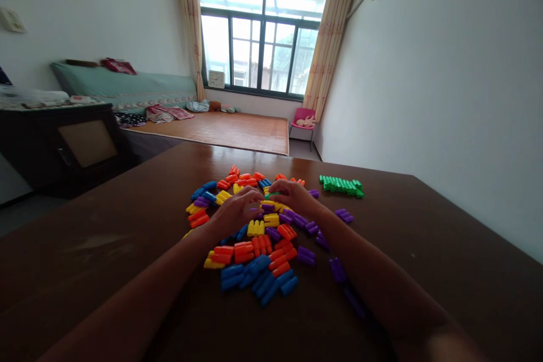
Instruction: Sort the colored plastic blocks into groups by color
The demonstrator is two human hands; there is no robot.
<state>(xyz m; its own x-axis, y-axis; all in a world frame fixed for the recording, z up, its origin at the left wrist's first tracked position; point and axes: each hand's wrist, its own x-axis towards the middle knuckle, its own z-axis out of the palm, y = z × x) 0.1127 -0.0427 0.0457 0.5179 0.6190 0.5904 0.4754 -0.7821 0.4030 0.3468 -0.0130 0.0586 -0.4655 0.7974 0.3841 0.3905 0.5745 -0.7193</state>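
My left hand [238, 210] is over the left-middle of a spread of plastic blocks, fingers curled beside purple and yellow pieces; what it holds, if anything, is hidden. My right hand [292, 193] has its fingertips closed on a green block [272, 196], just above a yellow one. Around both hands lie yellow blocks [255, 228], orange blocks [262, 245], blue blocks [263, 283] and purple blocks [306, 255]. A row of joined green blocks [341, 185] rests apart, right of my right hand.
The brown table [407, 226] carries all the blocks. Beyond it stand a low bed [237, 127], a pink chair [303, 115] with a plush toy, and a dark cabinet [38, 136] at the left. A window is behind.
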